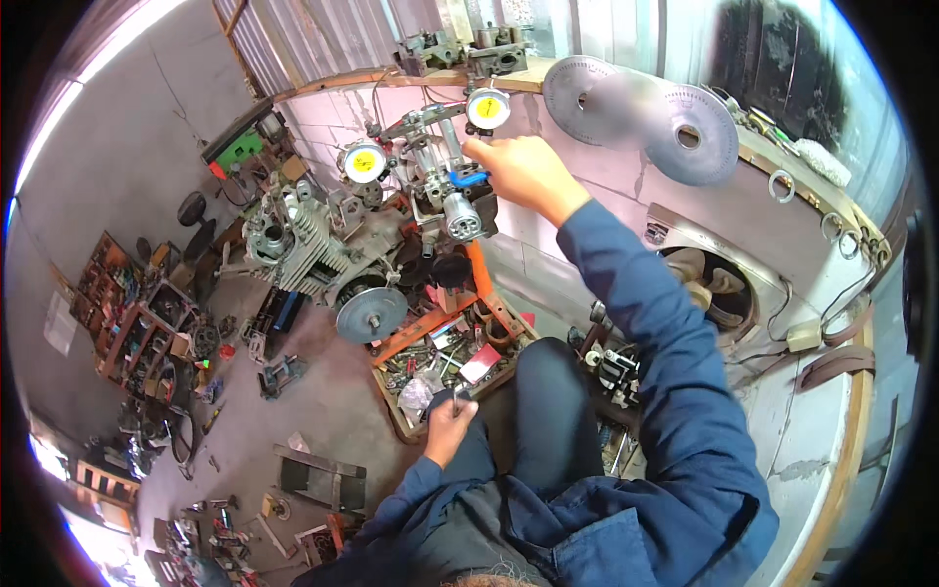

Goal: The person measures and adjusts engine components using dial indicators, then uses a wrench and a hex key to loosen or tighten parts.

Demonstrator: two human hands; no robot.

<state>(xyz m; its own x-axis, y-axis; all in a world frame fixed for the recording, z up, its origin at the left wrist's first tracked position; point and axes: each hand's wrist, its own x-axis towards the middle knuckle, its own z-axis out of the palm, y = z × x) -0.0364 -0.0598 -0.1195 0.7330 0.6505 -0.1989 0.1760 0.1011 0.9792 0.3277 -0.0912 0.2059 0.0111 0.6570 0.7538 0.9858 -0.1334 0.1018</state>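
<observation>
My right hand (528, 174) reaches up to a metal test fixture with its fingers closed at a blue lever (468, 180); part of the grip is hidden. Two round dial gauges, a left one (364, 162) and a right one (488, 109), flank the fixture, each with a yellow mark on its white face. Below the lever hangs a metal cylinder (460, 215) with holes in its end. Down by my left thigh, my left hand (450, 430) is closed around a small shiny metal piece (458, 394), whose kind I cannot make out.
A finned engine block (303, 240) with a grey disc (372, 315) stands left of the fixture. Before my knees sits a tray (403, 423) of loose tools and parts. Two graduated discs, one being the right disc (719, 137), lean on the wall ledge. A metal frame (323, 479) lies on the floor.
</observation>
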